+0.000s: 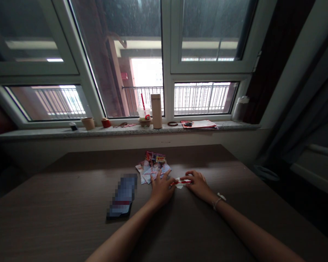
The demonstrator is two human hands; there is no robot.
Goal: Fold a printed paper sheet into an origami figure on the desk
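In the head view, a small white piece (179, 186) with a thin red strip (183, 182) along it lies at the tabletop between my two hands; its exact kind is unclear. My left hand (161, 188) grips the left end with thumb and finger, its other fingers reaching toward the printed cards. At the right end, my right hand (198, 185) pinches the red strip with bent fingers; a bracelet (215, 204) circles that wrist. Several overlapping glossy printed cards (153, 169) lie just beyond my left hand. A phone (123, 196), its screen pixelated, rests left of my left forearm.
The dark wooden table (57, 196) reaches toward a stone windowsill (117, 131). Along the sill stand a tan flask (156, 111), a plastic cup (144, 112) with a red straw, a brown paper cup (88, 123), scissors (187, 124), papers (203, 124) and a bottle (240, 108).
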